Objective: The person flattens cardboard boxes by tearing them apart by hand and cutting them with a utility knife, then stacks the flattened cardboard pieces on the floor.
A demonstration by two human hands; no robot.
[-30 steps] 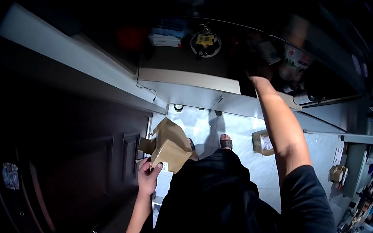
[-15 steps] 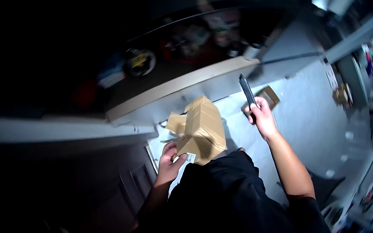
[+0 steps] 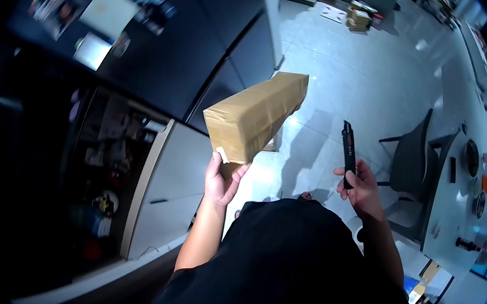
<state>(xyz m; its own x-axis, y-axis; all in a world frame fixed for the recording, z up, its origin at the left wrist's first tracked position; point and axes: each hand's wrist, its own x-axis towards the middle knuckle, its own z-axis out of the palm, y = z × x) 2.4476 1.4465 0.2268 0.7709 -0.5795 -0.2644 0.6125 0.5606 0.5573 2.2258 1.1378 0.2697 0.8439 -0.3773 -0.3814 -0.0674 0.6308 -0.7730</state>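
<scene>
My left hand (image 3: 224,179) grips the near end of a long brown cardboard box (image 3: 255,111), fingers and thumb closed around its lower corner. The box is wrapped in shiny tape and slants away from me; a small white label shows by my thumb. My right hand (image 3: 361,187) is closed on the handle of a black box cutter (image 3: 348,148), which points up and away from me, apart from the box. Whether its blade is out is too small to tell.
A grey chair (image 3: 411,152) stands at the right beside a long table (image 3: 449,215) with bowls and bottles. Dark cabinets (image 3: 172,43) and a cluttered open shelf (image 3: 115,156) line the left. Several boxes (image 3: 360,17) lie on the far floor.
My view has swung to the right, bringing the chair and table in. The box has turned in my left hand to point away. Both hands keep hold of their things.
</scene>
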